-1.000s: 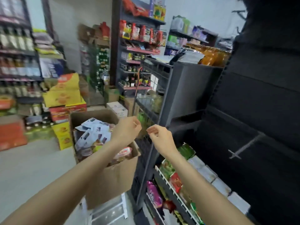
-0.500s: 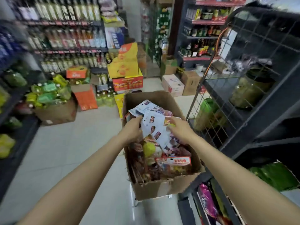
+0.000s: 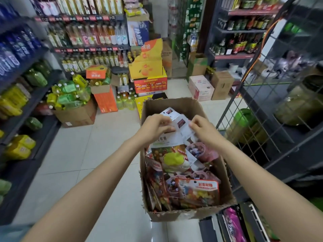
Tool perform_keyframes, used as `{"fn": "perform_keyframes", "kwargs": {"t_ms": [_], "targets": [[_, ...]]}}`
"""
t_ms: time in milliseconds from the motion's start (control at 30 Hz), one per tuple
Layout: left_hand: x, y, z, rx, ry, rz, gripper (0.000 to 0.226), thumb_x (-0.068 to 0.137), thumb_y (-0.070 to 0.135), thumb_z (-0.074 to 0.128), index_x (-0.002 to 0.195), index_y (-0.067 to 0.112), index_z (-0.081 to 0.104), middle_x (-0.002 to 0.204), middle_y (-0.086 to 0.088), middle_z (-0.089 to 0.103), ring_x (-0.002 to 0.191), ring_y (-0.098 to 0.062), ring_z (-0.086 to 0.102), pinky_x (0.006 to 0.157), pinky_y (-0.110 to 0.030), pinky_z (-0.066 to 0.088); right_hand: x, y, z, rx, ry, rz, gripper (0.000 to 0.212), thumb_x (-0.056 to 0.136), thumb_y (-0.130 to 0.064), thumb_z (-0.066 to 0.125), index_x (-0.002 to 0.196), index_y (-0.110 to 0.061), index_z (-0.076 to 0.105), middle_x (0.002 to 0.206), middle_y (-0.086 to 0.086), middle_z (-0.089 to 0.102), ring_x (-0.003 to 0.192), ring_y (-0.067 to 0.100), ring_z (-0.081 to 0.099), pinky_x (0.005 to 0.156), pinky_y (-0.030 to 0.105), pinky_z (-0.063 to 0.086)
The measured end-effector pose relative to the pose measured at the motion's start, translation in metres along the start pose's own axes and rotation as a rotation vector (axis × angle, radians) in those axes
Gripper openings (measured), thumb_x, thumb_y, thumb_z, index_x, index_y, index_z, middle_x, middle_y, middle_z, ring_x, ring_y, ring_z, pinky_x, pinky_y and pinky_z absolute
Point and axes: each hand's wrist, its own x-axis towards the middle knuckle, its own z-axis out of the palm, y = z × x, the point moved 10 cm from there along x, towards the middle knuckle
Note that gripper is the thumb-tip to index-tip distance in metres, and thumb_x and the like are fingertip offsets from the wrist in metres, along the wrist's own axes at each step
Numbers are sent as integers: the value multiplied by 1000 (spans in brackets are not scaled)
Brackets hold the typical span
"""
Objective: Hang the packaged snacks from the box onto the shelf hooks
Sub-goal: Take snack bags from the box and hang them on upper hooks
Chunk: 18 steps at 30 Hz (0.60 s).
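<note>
Both hands, left hand and right hand, over open cardboard box, fingers pinching top edges of white-backed snack packets bunched above heap of snacks; risk: several packets lifting together, slipping, spilling before reaching shelf hooks.

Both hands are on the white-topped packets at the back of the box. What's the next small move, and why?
Probably lift one packet free. The left hand and right hand both pinch the white header cards of the snack packets, which overlap in a bunch above the open cardboard box. Separating a single one comes before turning to the hooks, which aren't in view.
</note>
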Motion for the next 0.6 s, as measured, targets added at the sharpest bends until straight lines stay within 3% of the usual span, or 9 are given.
{"fn": "perform_keyframes", "kwargs": {"t_ms": [100,200,300,400,533,600], "targets": [[4,23,-15,28,52,46,12,83,26,69,82,14,67,106,-7,54,105,-19,48,83,-25,35,-8,-22,-28,148,79,-64,16,99,-16,43,85,-12,47,74,1,50,65,12,45,61,26,37],[1,51,-25,92,22,82,15,81,32,70,73,27,58,130,-10,49,123,-24,43,100,-40,38,-27,-38,-54,294,139,-104,20,100,-17,43,80,-20,45,72,6,47,59,10,44,55,25,36],[-12,96,-43,35,63,196,22,84,26,67,87,5,65,112,-10,62,103,-21,55,82,-28,41,-58,-51,-77,396,203,-97,17,99,-20,45,83,-19,47,79,22,48,70,16,49,66,31,41],[-40,141,-59,-63,84,317,17,88,22,65,89,4,66,88,0,65,80,-11,56,70,-22,41,-99,-72,-104,450,300,-123,14,98,-19,47,86,-15,51,87,12,55,81,21,53,75,38,44],[-79,200,-67,-83,116,536,9,90,19,62,82,13,65,80,3,65,75,-14,56,62,-21,36,-174,-119,-141,369,412,-213,4,95,-13,53,98,-15,56,90,-6,65,78,3,61,67,17,47],[-105,233,-67,-137,95,647,14,89,19,62,76,18,60,69,9,59,67,-11,53,59,-16,34,-224,-135,-164,316,552,-221,6,94,-9,56,94,-14,59,87,-7,65,74,-1,61,66,15,45]]}}
